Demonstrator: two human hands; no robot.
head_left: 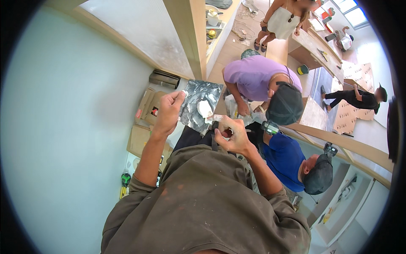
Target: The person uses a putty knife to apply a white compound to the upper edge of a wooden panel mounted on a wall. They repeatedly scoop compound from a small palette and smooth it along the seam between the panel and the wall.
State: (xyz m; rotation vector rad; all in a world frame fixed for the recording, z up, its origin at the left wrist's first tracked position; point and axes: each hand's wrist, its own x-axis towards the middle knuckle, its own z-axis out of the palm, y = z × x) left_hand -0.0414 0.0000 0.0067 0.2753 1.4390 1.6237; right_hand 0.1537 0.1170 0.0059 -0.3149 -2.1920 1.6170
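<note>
Foil sheet (198,106): crinkled, silvery, roughly rectangular, with white smears; pinched at its edge by left hand (169,112). Right hand (231,135), just beside and below, curled closed around a small translucent piece (218,117). Flat cardboard pieces (146,122) beyond the left hand

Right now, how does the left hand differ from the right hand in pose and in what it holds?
The left hand is raised higher and pinches the edge of a silvery foil sheet; the right hand sits lower, curled around a small pale piece that is too small to identify. Both are bare and close together.
</note>
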